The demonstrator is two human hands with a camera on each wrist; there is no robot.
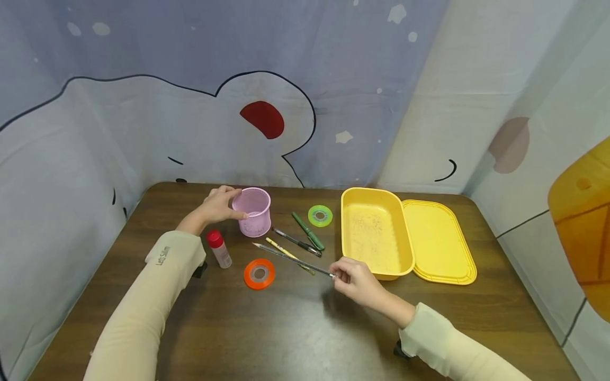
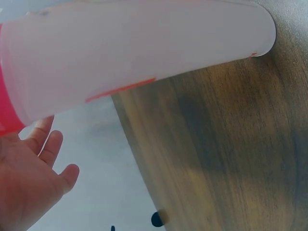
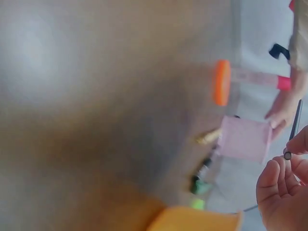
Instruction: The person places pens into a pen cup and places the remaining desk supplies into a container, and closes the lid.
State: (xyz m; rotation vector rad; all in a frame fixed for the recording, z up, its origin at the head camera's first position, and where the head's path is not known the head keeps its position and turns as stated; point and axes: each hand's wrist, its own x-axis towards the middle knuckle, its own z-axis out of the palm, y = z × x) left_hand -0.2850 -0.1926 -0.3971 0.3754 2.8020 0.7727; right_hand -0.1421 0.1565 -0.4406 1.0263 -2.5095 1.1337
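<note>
My left hand [image 1: 217,205] holds the side of a pink-purple plastic cup [image 1: 254,225], its thumb in front near the rim and its fingers behind. In the left wrist view, a red-capped glue bottle [image 2: 120,53] fills the foreground and hides the cup. My right hand [image 1: 358,283] pinches a dark pencil [image 1: 295,259] by its blunt end, with the sharpened tip pointing left toward the cup. A yellow patterned pencil [image 1: 281,247], a black pen [image 1: 300,244] and a green pen [image 1: 308,231] lie close by on the table.
A yellow tray [image 1: 377,230] stands right of centre, with its yellow lid [image 1: 440,241] beside it. An orange tape roll [image 1: 259,274] lies in front of the cup; a green tape roll [image 1: 320,216] lies near the tray. A printed cloth hangs behind the wooden table [image 1: 267,338].
</note>
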